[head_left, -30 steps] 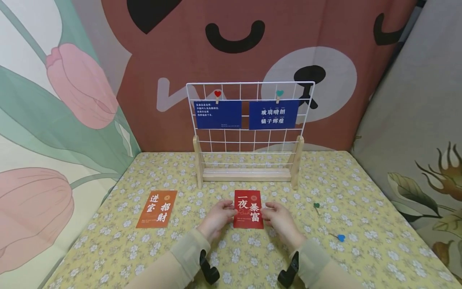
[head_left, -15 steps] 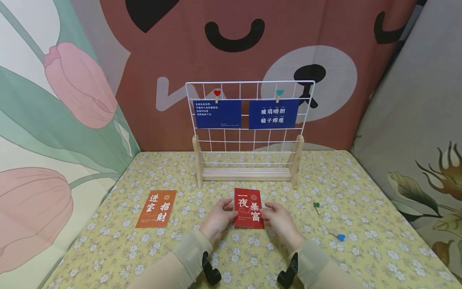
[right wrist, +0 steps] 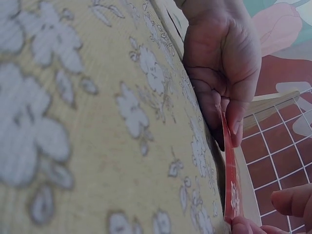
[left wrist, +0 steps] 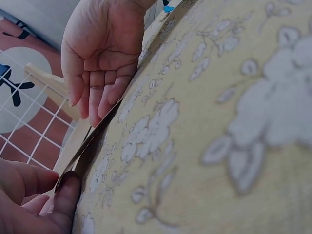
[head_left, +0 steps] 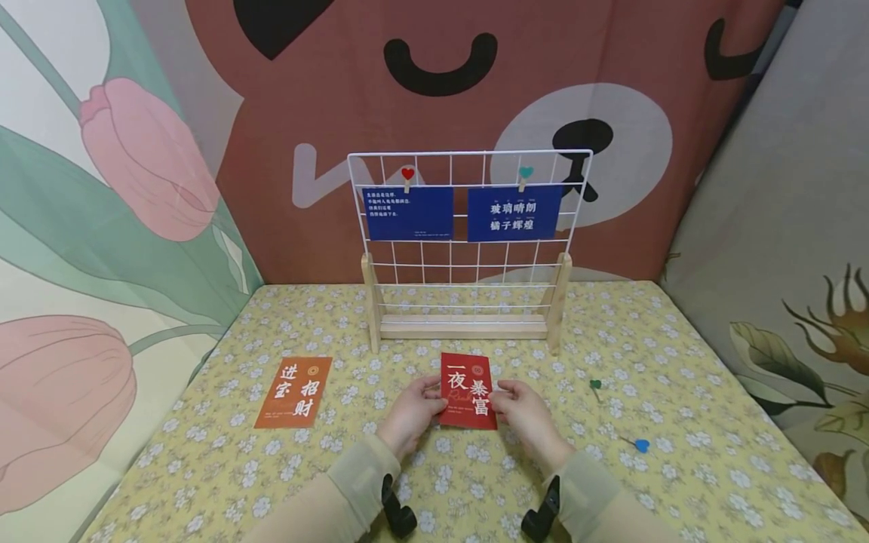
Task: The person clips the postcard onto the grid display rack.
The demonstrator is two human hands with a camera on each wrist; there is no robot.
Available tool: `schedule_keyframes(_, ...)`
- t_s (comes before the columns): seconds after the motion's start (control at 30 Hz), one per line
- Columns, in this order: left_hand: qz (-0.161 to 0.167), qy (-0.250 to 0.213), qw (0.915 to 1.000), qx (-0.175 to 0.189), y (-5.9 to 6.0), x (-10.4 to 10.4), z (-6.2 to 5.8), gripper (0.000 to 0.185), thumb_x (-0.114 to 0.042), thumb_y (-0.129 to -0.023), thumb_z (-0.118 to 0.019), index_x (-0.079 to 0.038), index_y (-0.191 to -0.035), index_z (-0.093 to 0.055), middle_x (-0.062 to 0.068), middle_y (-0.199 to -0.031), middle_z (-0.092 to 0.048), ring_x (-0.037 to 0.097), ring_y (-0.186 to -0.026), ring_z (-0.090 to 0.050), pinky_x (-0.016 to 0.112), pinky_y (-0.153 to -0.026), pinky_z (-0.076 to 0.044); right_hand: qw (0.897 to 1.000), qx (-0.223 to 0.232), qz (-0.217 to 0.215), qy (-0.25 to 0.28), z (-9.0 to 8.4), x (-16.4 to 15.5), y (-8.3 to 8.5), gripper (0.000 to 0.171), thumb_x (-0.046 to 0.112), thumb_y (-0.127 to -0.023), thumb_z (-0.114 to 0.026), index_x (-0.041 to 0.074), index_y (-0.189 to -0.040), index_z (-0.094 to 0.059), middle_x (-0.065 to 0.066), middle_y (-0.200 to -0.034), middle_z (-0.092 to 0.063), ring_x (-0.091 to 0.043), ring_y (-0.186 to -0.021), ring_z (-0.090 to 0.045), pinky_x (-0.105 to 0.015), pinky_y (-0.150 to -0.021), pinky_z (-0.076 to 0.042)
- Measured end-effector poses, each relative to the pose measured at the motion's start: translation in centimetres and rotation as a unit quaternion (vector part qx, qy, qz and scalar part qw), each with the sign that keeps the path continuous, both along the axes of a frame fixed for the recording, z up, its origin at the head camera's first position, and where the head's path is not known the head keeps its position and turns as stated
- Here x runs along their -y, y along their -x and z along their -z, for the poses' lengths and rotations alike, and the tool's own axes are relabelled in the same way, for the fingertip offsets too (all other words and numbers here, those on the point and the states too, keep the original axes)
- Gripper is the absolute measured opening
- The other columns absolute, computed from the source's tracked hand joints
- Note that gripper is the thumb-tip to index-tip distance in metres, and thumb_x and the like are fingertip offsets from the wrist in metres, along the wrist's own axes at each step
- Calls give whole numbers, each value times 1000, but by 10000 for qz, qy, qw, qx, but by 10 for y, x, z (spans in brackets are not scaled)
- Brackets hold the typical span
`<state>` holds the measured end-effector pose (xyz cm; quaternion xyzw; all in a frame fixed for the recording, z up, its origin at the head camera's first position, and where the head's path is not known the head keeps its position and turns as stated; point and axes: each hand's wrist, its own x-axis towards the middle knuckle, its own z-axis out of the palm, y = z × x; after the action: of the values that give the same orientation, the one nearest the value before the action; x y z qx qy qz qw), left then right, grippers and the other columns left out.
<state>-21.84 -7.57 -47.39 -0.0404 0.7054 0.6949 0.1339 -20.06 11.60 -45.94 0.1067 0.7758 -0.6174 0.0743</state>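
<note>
We have the red card (head_left: 468, 391) low over the floral tablecloth (head_left: 679, 452), at six o'clock from the wire grid stand (head_left: 468, 249), left hand (head_left: 411, 411) and right hand (head_left: 526, 412) pinching its side edges. It looks light, thin and bendy, so edges suit. Count: one red card, one orange card (head_left: 294, 391) at nine o'clock, two blue cards (head_left: 514, 214), two loose clips (head_left: 641, 446).
</note>
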Motion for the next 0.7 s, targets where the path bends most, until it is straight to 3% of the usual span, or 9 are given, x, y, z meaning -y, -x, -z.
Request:
schedule_keyframes(0.5,-20,107,9999,-73,-3,-2,1,55,0,-90,-61,2,-141,-41,13,-106,-61,21,-85,-65,31,-75,-56,10000,-33,-21,10,1,-1,1,46,14,-96,-56,-5,-136,-44,-20,-122,-57,-28,-107,-58,-37,-84,-52)
schedule_keyframes(0.7,-43,-142,9998,-136,-3,-2,2,60,7,-89,-58,0,-144,-36,16,-104,-62,23,-85,-65,32,-76,-56,9998,-82,10,206,2,-1,1,47,13,-96,-56,-4,-138,-42,-19,-119,-57,-27,-102,-59,-37,-82,-52)
